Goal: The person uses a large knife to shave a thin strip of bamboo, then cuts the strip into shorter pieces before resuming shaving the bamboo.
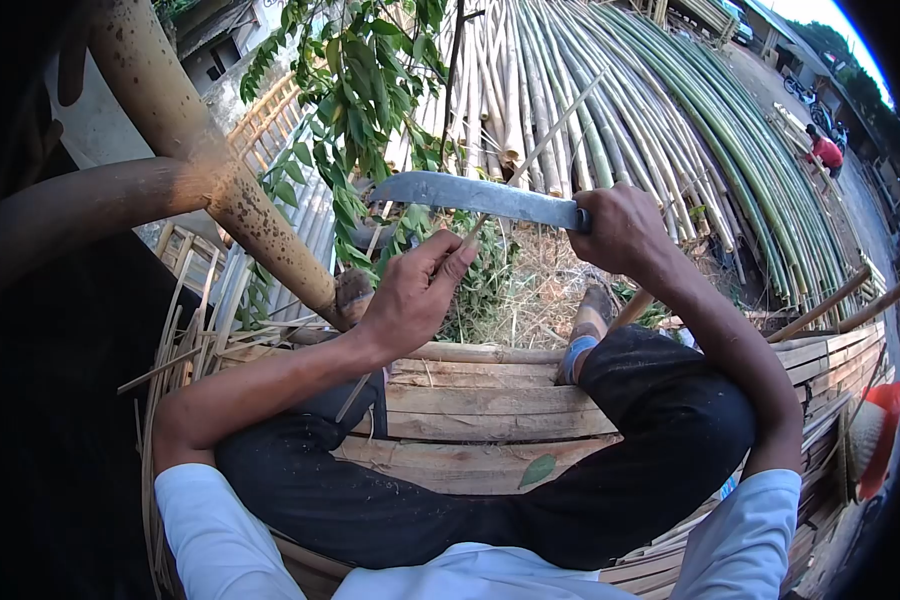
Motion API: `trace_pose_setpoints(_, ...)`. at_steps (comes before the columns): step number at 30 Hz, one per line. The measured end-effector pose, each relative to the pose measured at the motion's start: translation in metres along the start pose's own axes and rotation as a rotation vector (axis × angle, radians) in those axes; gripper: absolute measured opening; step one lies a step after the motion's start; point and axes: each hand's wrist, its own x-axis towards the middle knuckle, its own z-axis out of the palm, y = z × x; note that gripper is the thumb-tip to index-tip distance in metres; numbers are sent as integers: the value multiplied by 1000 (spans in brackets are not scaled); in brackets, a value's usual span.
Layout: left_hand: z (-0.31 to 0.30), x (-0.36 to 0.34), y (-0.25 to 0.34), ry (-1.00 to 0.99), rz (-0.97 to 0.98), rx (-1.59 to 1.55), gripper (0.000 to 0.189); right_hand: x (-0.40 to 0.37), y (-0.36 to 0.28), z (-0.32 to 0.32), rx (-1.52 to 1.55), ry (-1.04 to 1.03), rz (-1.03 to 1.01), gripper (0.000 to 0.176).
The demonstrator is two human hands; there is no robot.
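Note:
My right hand (615,228) is closed around the handle of a large knife (490,197), whose broad grey blade points left. My left hand (422,285) pinches a thin bamboo strip (560,125) between thumb and fingers. The strip rises to the upper right from my left hand and crosses the blade near its middle. Its lower part is hidden by my left hand and forearm.
Long bamboo poles (610,120) lie in rows ahead. Thick bamboo posts (260,235) and leafy branches (350,110) stand at the left. Below me is a slatted bamboo platform (470,400). A person (825,152) in red is far right, and a red-and-white hat (870,440) nearer.

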Motion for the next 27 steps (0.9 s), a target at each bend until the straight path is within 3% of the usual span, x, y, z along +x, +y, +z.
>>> trace_pose_setpoints(27,-2,0,-6,-26,-8,-40,29,-6,24,-2,-35,59,64,13)
